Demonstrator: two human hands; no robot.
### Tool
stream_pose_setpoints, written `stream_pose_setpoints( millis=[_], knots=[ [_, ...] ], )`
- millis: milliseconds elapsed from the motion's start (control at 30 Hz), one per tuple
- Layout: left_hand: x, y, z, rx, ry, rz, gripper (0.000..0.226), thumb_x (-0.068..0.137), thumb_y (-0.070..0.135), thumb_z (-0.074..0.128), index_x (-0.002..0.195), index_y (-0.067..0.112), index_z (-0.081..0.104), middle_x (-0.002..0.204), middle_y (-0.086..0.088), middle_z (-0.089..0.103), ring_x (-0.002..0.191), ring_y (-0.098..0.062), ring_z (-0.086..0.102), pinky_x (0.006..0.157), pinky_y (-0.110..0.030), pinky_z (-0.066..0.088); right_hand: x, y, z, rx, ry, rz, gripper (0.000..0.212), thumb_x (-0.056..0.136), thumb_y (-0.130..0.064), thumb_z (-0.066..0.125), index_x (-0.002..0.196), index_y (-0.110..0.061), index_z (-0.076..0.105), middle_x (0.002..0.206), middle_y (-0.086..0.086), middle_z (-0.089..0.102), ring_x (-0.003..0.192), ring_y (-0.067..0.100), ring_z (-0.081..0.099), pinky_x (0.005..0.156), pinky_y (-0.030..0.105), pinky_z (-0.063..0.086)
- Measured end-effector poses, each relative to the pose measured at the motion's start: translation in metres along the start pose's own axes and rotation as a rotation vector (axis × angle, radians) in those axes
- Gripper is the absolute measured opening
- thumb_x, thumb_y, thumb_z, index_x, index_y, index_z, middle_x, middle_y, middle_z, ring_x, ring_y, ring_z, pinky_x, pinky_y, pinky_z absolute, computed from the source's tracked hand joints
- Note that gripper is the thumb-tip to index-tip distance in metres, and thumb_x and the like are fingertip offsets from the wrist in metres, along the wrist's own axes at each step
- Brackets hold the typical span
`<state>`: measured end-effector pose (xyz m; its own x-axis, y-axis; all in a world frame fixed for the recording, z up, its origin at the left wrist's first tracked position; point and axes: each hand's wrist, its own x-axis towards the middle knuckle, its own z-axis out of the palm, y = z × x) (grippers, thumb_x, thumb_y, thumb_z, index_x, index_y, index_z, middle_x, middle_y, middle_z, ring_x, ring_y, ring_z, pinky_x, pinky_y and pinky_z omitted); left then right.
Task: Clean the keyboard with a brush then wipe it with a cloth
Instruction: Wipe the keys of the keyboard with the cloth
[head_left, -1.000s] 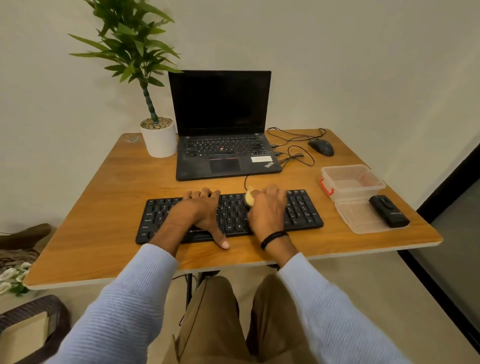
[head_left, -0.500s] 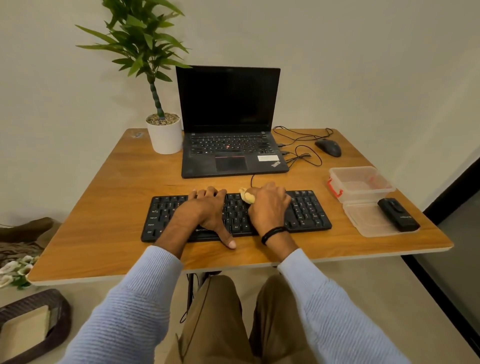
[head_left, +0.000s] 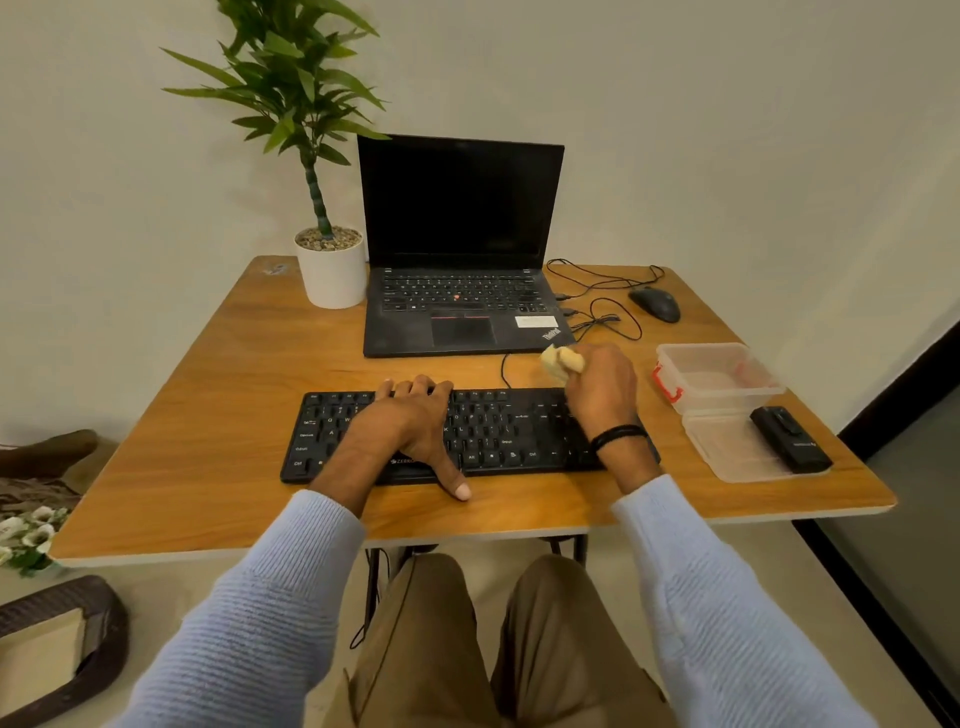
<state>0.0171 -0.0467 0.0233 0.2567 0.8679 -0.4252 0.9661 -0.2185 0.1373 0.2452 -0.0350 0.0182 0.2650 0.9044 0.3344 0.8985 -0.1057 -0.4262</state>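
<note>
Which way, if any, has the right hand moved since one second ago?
Yes. The right hand, holding the cloth, went rightwards along the keyboard and away, toward its far edge.

Soft, even indoor light casts faint shadows, wide-angle distortion bows the table (head_left: 208, 415) edges, and the right hand (head_left: 605, 397) with its cloth (head_left: 561, 359) is motion-blurred

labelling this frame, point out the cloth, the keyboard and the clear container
cloth (head_left: 561, 360), head view, its bunched yellow end
keyboard (head_left: 498, 431), head view, bare keys near its middle
clear container (head_left: 727, 399), head view, its front wall
</note>
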Motion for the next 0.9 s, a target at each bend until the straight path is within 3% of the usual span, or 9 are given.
stream_pose_setpoints(
  millis=[100, 367, 500, 567, 633, 700, 767, 833, 900],
  knots=[
    [0.002, 0.005, -0.002, 0.054, 0.012, 0.023, 0.159, 0.046, 0.072, 0.089, 0.163, 0.024, -0.008, 0.17, -0.009, 0.003, 0.156, -0.034, 0.0, 0.124, -0.056, -0.011, 0.003, 0.004, -0.004, -0.039, 0.064, 0.025, 0.024, 0.09, -0.011, 0.065, 0.113, -0.016, 0.07, 0.105, 0.009, 0.068, 0.099, 0.027, 0.062, 0.08, 0.035, 0.051],
    [0.003, 0.012, -0.005, 0.077, -0.008, 0.034, 0.156, 0.048, 0.067, 0.091, 0.163, 0.024, -0.006, 0.17, -0.006, 0.006, 0.156, -0.032, 0.006, 0.122, -0.055, -0.012, -0.034, -0.027, 0.032, -0.059, -0.253, -0.281, 0.031, 0.087, 0.003, 0.057, 0.113, -0.011, 0.069, 0.106, 0.012, 0.069, 0.103, 0.031, 0.062, 0.093, 0.038, 0.05],
    [0.002, 0.011, -0.006, 0.093, -0.015, 0.028, 0.153, 0.049, 0.068, 0.09, 0.163, 0.024, -0.003, 0.17, -0.006, 0.006, 0.156, -0.033, 0.006, 0.123, -0.055, -0.01, -0.01, 0.006, 0.014, -0.196, -0.25, -0.126, 0.025, 0.091, -0.002, 0.055, 0.108, -0.012, 0.07, 0.1, 0.011, 0.071, 0.1, 0.03, 0.063, 0.115, 0.044, 0.028],
    [0.002, 0.013, -0.007, 0.095, -0.015, 0.026, 0.152, 0.049, 0.067, 0.09, 0.163, 0.024, 0.0, 0.169, -0.008, 0.009, 0.156, -0.033, 0.008, 0.124, -0.055, -0.009, -0.006, 0.015, 0.006, -0.231, -0.227, -0.039, 0.022, 0.093, -0.006, 0.055, 0.109, -0.012, 0.07, 0.101, 0.012, 0.071, 0.101, 0.029, 0.063, 0.112, 0.043, 0.033],
    [0.003, 0.015, -0.009, 0.101, -0.019, 0.018, 0.151, 0.047, 0.067, 0.091, 0.163, 0.023, 0.003, 0.168, -0.008, 0.011, 0.155, -0.033, 0.01, 0.125, -0.055, -0.007, -0.02, -0.002, 0.009, -0.15, -0.242, -0.098, 0.022, 0.092, -0.005, 0.057, 0.109, -0.011, 0.07, 0.102, 0.013, 0.07, 0.1, 0.03, 0.063, 0.098, 0.039, 0.047],
    [0.004, 0.017, -0.011, 0.117, -0.026, 0.01, 0.151, 0.047, 0.067, 0.091, 0.162, 0.023, 0.004, 0.168, -0.008, 0.013, 0.155, -0.033, 0.012, 0.125, -0.055, -0.005, -0.037, -0.02, 0.02, -0.074, -0.303, -0.203, 0.026, 0.089, -0.002, 0.06, 0.11, -0.013, 0.07, 0.102, 0.012, 0.069, 0.103, 0.03, 0.061, 0.094, 0.039, 0.051],
    [0.004, 0.017, -0.011, 0.12, -0.025, 0.009, 0.152, 0.046, 0.068, 0.091, 0.162, 0.024, 0.004, 0.168, -0.008, 0.013, 0.155, -0.033, 0.013, 0.125, -0.055, -0.004, -0.039, -0.022, 0.022, -0.056, -0.298, -0.218, 0.027, 0.089, -0.001, 0.06, 0.109, -0.014, 0.071, 0.1, 0.011, 0.069, 0.101, 0.029, 0.061, 0.1, 0.039, 0.047],
    [0.003, 0.015, -0.009, 0.101, -0.013, 0.018, 0.152, 0.045, 0.068, 0.091, 0.162, 0.025, 0.004, 0.167, -0.008, 0.014, 0.155, -0.033, 0.013, 0.125, -0.055, -0.004, -0.026, -0.013, 0.016, -0.101, -0.249, -0.114, 0.02, 0.092, -0.005, 0.058, 0.105, -0.013, 0.071, 0.096, 0.009, 0.07, 0.096, 0.027, 0.063, 0.106, 0.04, 0.041],
    [0.002, 0.013, -0.008, 0.08, -0.009, 0.018, 0.151, 0.045, 0.068, 0.091, 0.162, 0.025, 0.006, 0.167, -0.008, 0.015, 0.155, -0.034, 0.013, 0.124, -0.055, -0.003, -0.023, -0.01, 0.01, -0.183, -0.186, -0.064, 0.017, 0.095, -0.008, 0.055, 0.106, -0.01, 0.068, 0.095, 0.01, 0.07, 0.095, 0.027, 0.063, 0.116, 0.042, 0.028]
  ],
)
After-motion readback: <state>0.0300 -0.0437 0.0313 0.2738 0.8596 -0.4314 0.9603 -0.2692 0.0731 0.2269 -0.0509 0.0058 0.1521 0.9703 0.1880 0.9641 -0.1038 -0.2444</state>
